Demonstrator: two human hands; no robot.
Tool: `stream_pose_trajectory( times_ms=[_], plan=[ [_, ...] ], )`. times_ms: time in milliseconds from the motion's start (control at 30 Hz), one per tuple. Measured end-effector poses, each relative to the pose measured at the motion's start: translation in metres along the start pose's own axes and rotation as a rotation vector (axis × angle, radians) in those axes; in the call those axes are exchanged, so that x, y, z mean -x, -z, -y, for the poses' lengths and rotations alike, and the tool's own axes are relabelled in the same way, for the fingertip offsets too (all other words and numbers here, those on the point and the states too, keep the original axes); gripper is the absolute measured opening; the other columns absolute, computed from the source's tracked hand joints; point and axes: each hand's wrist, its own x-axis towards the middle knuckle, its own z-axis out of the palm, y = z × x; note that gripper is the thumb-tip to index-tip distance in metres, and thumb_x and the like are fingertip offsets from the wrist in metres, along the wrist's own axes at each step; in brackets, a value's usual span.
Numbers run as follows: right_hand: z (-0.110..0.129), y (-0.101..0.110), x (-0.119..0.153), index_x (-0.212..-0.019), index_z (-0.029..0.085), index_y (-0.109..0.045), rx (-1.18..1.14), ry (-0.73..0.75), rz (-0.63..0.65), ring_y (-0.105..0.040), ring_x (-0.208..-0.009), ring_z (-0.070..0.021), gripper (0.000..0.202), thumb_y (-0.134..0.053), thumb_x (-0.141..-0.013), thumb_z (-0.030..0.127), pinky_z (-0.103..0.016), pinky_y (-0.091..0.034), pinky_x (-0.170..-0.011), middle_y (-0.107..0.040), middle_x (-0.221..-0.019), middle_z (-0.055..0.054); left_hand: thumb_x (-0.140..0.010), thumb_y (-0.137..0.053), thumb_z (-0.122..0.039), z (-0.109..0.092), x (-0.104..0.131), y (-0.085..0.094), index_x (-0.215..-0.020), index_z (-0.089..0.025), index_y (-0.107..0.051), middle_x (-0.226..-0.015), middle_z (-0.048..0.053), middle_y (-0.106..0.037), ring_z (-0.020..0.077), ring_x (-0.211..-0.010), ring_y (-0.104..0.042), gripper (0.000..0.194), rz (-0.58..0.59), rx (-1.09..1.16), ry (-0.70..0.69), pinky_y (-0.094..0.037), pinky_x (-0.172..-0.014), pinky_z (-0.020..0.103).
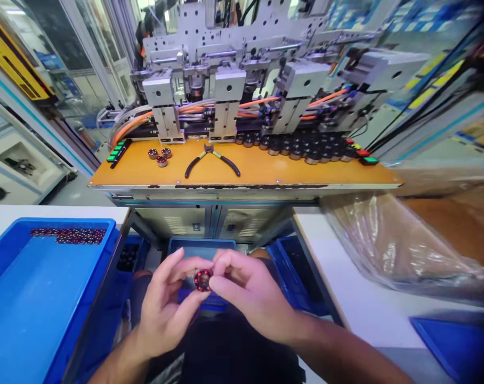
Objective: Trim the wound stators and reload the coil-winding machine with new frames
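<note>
Above my lap, a small ring-shaped motor stator [202, 280], dark with red spots around its rim, is held with its round face toward me. My left hand [168, 304] grips it from the left between thumb and fingers. The thumb and fingertips of my right hand [245, 288] are closed at its right edge, partly covering it. Whether a wire lies between the right fingertips is too small to tell. Beyond the hands, a pair of cutting pliers [212, 158] with black and yellow handles lies spread on the orange bench top [258, 173].
Three loose stators [162, 160] and a black pen [118, 154] lie left on the bench. Many black-topped cylinders [306, 146] fill its right, below the machine [228, 85]. A blue tray [38, 298] holds stators at left. Clear plastic sheeting [394, 240] covers the right table.
</note>
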Motion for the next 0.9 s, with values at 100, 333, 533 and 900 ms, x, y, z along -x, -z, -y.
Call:
stream_pose_trajectory(
  times_ms=[100,333,533,900],
  plan=[
    [-0.014,-0.003,0.005,-0.073,0.018,-0.052,-0.077,0.028,-0.051,-0.047,-0.065,-0.0093,0.025,-0.064,-0.089,0.032,-0.023,-0.038,-0.062,-0.050,-0.071,0.003,-0.084,-0.060,0.004,-0.002,0.001,0.000,-0.143,-0.036,-0.041,-0.121,0.004,-0.071,0.0140,-0.102,-0.070,0.074,-0.043,0.128,0.088,-0.057,-0.088,0.024],
    [-0.003,0.006,0.000,-0.077,0.018,-0.054,0.093,0.007,0.021,-0.049,-0.066,-0.0111,0.028,-0.065,-0.087,0.041,-0.025,-0.040,-0.063,-0.053,-0.073,0.002,-0.083,-0.068,-0.006,-0.008,-0.001,0.009,-0.109,-0.029,-0.070,-0.119,0.004,-0.071,0.0145,-0.096,-0.071,0.035,-0.057,0.281,0.265,-0.057,-0.084,0.022],
    [0.023,-0.002,-0.011,-0.071,0.016,-0.055,0.299,-0.068,0.103,-0.049,-0.063,-0.0109,0.026,-0.062,-0.084,0.036,-0.024,-0.040,-0.060,-0.056,-0.068,0.001,-0.081,-0.072,-0.016,-0.008,0.001,0.010,-0.113,-0.025,-0.072,-0.119,0.010,-0.061,0.0190,-0.105,-0.063,0.034,-0.015,0.224,0.236,-0.054,-0.084,0.026],
    [0.024,0.020,-0.007,-0.066,0.017,-0.053,0.237,-0.133,0.206,-0.047,-0.061,-0.0112,0.035,-0.061,-0.089,0.042,-0.025,-0.038,-0.058,-0.053,-0.063,0.000,-0.072,-0.080,-0.014,-0.004,0.001,0.007,-0.103,-0.024,-0.075,-0.106,0.007,-0.071,0.0137,-0.081,-0.071,0.033,-0.075,0.490,0.403,-0.059,-0.075,0.023]
  ],
)
